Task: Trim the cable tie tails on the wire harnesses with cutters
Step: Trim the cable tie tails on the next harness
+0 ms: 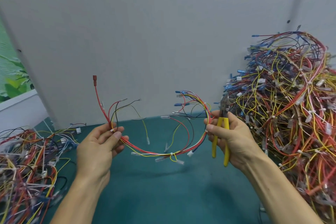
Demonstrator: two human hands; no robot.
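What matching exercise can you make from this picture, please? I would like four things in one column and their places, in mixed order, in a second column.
Column 1
1. cutters
2. wire harness
3. large pile
4. red connector

Column 2
a. heaped on the table at the right
b. gripped in the right hand
c. hanging in a curve between both hands
d. sticking up above the left hand

Pairs: 1-b, 2-c, 3-a, 4-d
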